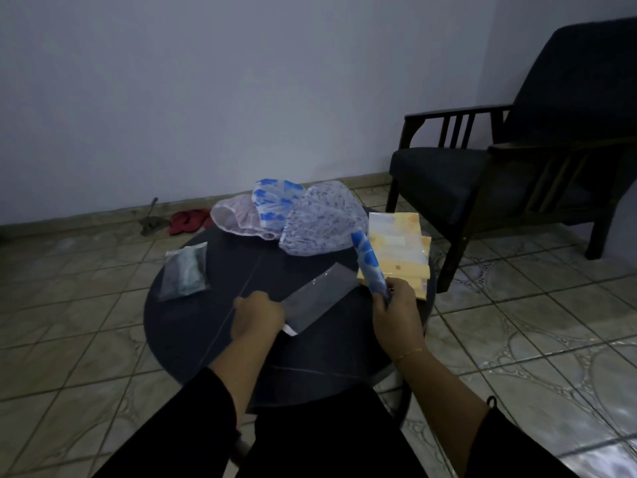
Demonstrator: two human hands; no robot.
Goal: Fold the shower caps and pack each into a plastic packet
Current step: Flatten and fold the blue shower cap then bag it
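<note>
My left hand (256, 319) grips the near end of a clear plastic packet (319, 295) that slants across the round dark table (193, 343). My right hand (396, 310) holds a shower cap folded into a narrow blue-and-white strip (368, 261), which points up and away from me. At the table's far edge lie three unfolded caps: a pink one (231, 215), a blue-patterned one (272, 205) and a lilac-printed one (325, 219). On the left of the table rests a filled packet (186, 272) with a pale folded cap inside.
A stack of yellow-backed packets (400, 246) lies on the table's right side, behind my right hand. A dark armchair (510, 167) stands at the right. Red slippers (189, 220) and a small tool lie on the tiled floor by the wall.
</note>
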